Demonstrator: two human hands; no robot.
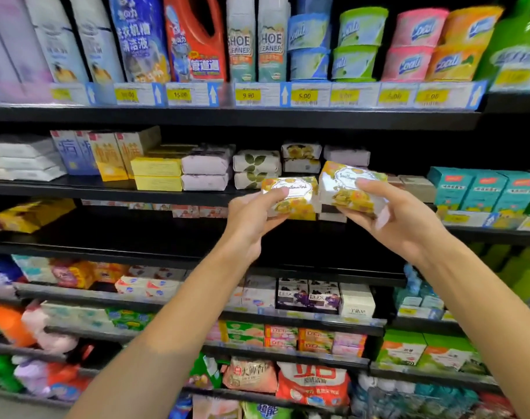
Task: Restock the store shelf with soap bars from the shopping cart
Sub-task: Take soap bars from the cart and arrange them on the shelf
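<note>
**Two wrapped soap bars held up at the soap shelf**

Each hand carries one soap bar in a yellow-flowered paper wrap, raised in front of the second shelf (106, 189) where like bars already lie stacked. The left hand (251, 219) grips the left soap bar (289, 196) with its thumb across the top face and the fingers curled beneath. The right hand (406, 219) holds the right soap bar (350, 186) the same way, thumb on top and fingers under, the bar tilted a little. The two bars are just beside each other, near the stacked flowered bars (301, 157) at the back of the shelf.

These bars look compact, stiff and fairly light for one hand (the glossy paper may be a bit slippery). A grip across the broad faces seems sound; squeezing the folded ends could crumple the wrap. They should stack flat. The shopping cart cannot be made out clearly.
</note>
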